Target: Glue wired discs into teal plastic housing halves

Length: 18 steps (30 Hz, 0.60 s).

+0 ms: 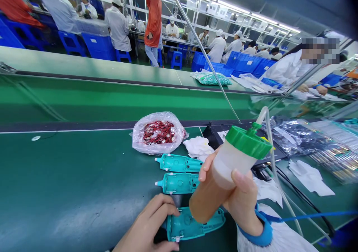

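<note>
- Two bare hands seen, the person's own.
- Right hand (240, 196) closed around a translucent plastic bottle (223, 170), held in the air, tilted, amber-brown at its lower end; blue cuff (258, 233) seen at the wrist.
- Green cap (248, 141) fitted on the bottle; clear tube (272, 162) led from its nozzle, curving down to the right.
- Left hand (145, 224) kept low, fingers (167, 207) placed against the end of a teal plastic shell (192, 224); firmness of grip cannot be told.
- Two more teal shells (179, 163) laid parallel just beyond it on the green worktop (69, 170).
- Clear plastic bag (158, 132) of red-wired parts placed past them, white cloth (198, 147) just beside it.
- Silvery bag (291, 132) and black cable (304, 192) seen to the right.
- Co-worker (291, 69) in a white coat seated across the worktop; blue crates (240, 63) and more workers seen behind.
</note>
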### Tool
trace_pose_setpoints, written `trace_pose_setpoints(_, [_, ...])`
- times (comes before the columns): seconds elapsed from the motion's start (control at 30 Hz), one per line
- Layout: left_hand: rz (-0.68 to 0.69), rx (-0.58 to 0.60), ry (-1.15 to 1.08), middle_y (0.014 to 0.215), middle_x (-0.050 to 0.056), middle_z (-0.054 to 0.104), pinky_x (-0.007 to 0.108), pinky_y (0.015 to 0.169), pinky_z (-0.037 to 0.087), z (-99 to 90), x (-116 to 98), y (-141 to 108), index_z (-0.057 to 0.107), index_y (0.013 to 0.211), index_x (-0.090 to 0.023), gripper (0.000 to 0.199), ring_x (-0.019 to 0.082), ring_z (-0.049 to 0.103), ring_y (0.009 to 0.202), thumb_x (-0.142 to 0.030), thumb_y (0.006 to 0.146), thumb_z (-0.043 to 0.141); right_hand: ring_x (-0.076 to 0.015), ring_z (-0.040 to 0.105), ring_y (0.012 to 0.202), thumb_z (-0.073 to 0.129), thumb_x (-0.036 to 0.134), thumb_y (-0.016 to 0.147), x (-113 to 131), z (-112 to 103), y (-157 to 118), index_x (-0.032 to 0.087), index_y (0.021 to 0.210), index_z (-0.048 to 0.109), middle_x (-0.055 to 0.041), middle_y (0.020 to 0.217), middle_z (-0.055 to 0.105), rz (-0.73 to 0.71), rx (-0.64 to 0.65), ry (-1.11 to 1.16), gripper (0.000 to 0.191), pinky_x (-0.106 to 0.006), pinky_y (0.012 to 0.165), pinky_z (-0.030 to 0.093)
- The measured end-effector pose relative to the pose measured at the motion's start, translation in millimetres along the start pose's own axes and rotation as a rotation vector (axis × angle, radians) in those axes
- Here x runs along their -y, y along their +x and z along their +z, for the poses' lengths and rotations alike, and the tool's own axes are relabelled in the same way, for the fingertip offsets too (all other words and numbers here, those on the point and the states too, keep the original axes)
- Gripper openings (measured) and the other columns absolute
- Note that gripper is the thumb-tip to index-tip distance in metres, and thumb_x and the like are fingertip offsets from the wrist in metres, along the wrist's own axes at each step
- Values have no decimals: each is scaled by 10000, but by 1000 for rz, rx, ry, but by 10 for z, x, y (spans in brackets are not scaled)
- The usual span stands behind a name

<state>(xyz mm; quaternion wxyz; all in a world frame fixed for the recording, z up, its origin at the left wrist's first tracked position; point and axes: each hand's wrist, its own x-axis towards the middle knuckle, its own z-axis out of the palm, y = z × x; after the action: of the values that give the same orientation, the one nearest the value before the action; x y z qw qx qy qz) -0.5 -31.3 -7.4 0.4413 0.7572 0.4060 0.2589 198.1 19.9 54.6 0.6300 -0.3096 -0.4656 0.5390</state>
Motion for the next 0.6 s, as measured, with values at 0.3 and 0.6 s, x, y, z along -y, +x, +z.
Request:
trace_pose_setpoints(0.3, [-56,-11,-24,1084,-3,588,258,849,480,43,17,-10,590,976,-289,363,193,587,986,-155,699,781,-192,568,520,583,511,777,43,45,-81,197,785,631,-44,636,622,-67,58,-81,318,-296,465,427])
trace_pose_setpoints(0.6, [-151,52,-51,1132,-27,549,271,908,432,15,-96,13,551,982,-276,445,180,537,1054,-23,679,757,-217,600,551,625,504,759,154,126,-103,237,1021,553,-42,724,630,-137,86,-198,381,-326,487,465])
